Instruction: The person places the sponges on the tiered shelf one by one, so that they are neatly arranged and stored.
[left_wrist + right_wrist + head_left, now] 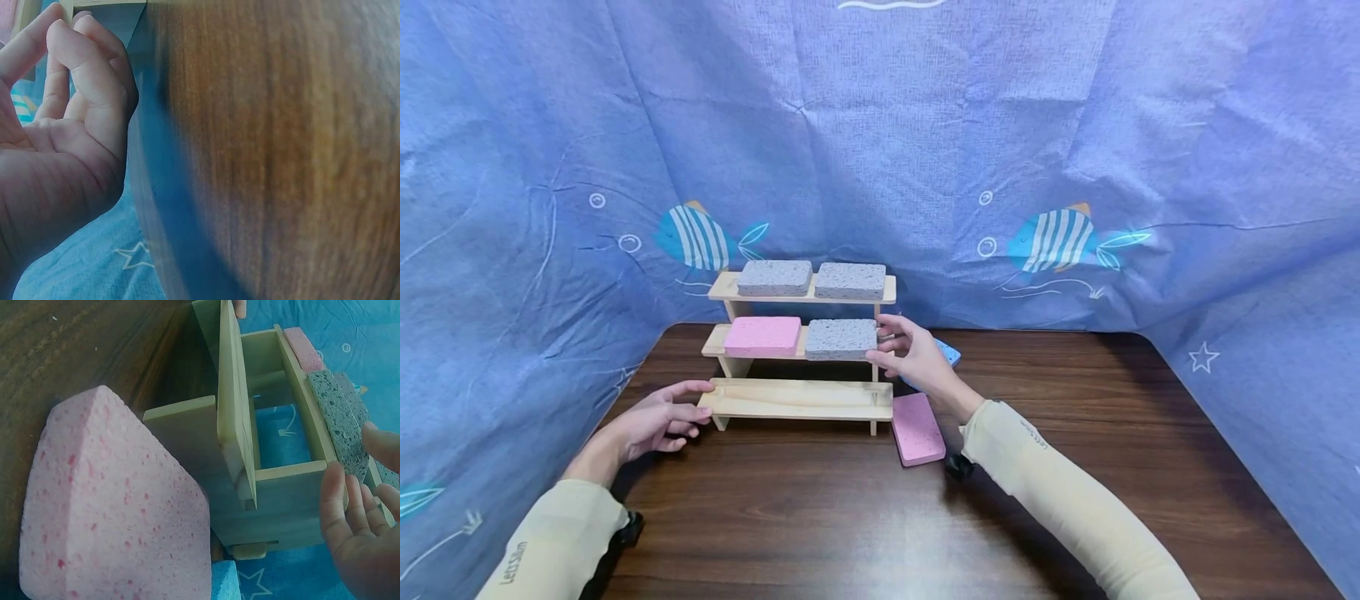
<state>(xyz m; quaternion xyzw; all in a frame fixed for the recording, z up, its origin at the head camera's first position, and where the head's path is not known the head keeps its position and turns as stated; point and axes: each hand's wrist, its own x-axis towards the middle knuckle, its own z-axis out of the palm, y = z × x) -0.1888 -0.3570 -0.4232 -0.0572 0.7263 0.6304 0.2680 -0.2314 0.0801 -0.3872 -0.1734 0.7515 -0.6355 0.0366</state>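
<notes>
A three-step wooden display stand (797, 408) stands on the table. My left hand (658, 421) holds the left end of its bottom step between thumb and index finger, the other fingers loosely bent. On the middle step sit a pink sponge (763, 336) at left and a grey sponge (841, 339) at right. My right hand (917, 358) has its thumb at the front and fingers behind the grey sponge's right end. In the right wrist view, this grey sponge (334, 419) lies flat, its end between my digits. Two more grey sponges (775, 277) lie on the top step.
A pink sponge (917, 429) lies on the dark wooden table (775, 517), right of the stand. Partly hidden behind my right hand is a blue sponge (949, 352). A blue fish-print curtain (887, 150) hangs behind and beside the table.
</notes>
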